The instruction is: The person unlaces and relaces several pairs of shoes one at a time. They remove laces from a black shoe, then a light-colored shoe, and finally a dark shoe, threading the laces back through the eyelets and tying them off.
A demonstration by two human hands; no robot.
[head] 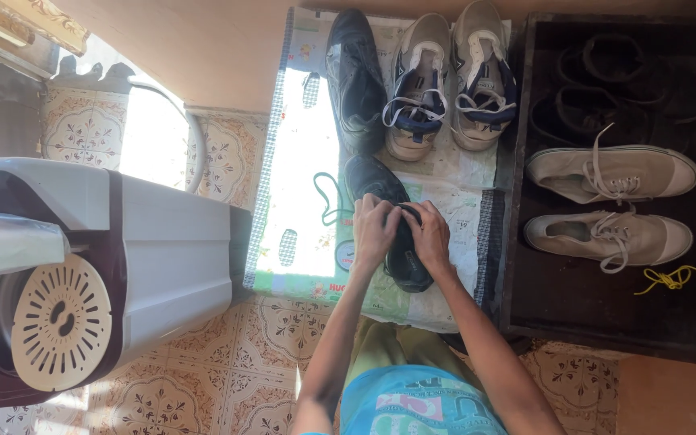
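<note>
Both hands meet on a black shoe (388, 225) that lies on a patterned cloth (445, 290) spread over the tiled floor (203, 379). The left hand (374, 232) curls over the shoe's opening from nine o'clock, fingers pressed down on the upper, while the right hand (428, 235) closes on it from three o'clock, fingertips pinching at the tongue or lace area; just what they pinch cannot be told. A green lace (328, 201) loops on the cloth at nine o'clock of the shoe. At twelve o'clock lies a second black shoe (354, 76), and beside it, toward one o'clock, a pair of grey sneakers (453, 80). At three o'clock a dark tray (573, 306) holds two pale canvas shoes (614, 201), with a yellow lace (669, 279) near the lower one. A white washing machine (122, 250) stands at nine o'clock.
</note>
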